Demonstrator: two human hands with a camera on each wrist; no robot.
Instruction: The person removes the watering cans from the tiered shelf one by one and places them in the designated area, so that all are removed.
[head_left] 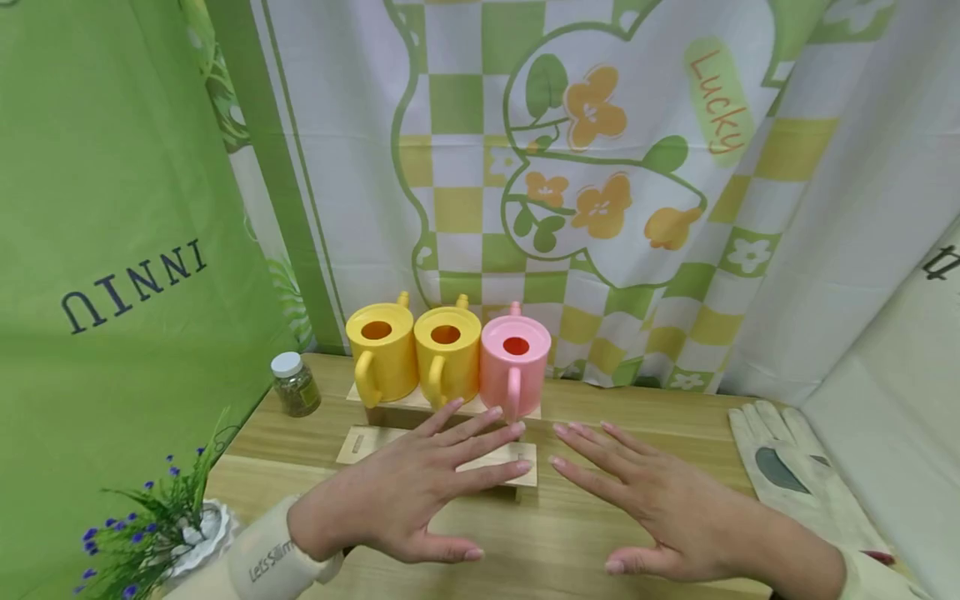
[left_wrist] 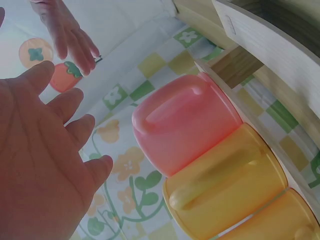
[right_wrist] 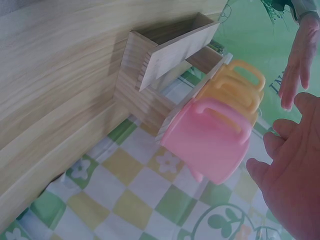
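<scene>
Both hands hover over the table with fingers spread, holding nothing. In the head view my left hand (head_left: 427, 483) lies in front of the lower step of a small wooden stand (head_left: 360, 446), covering part of it. My right hand (head_left: 652, 500) is to the right of the stand, apart from everything. On the stand's upper step three watering cans stand in a row: a yellow watering can (head_left: 386, 358) at left, another yellow watering can (head_left: 453, 354) in the middle, and a pink watering can (head_left: 517, 367) at right. Their handles face me and their spouts point to the curtain.
A lidded glass jar (head_left: 296, 387) stands left of the stand. Nearer on the left is a white pot (head_left: 202, 537) with purple-flowered plants. Light work gloves (head_left: 787, 467) lie at the table's right edge. A patterned curtain (head_left: 457, 167) hangs behind the wooden table (head_left: 600, 408).
</scene>
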